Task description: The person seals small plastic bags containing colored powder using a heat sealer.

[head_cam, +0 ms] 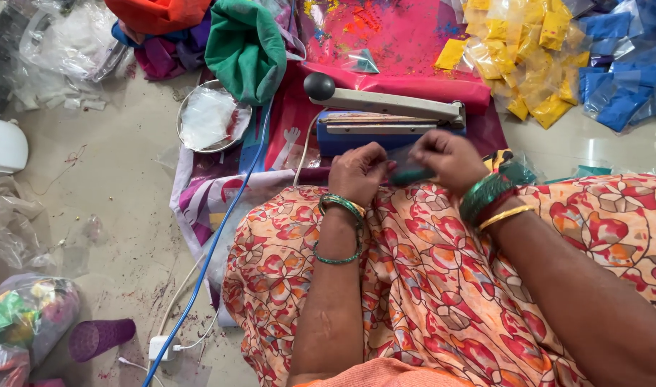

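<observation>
Floor workspace: green packet (412, 174) pinched between both hands' fingers (377, 163).

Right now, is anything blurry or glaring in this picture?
Head view: even, soft daylight; the left hand and right hand pinching the small clear packet of green powder are slightly motion-blurred; mild glare on the pale floor; edges bow a little.

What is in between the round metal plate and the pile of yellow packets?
In the head view, the blue heat sealer with its black-knobbed arm lies between the metal plate and the yellow packets, on pink cloth.
</observation>
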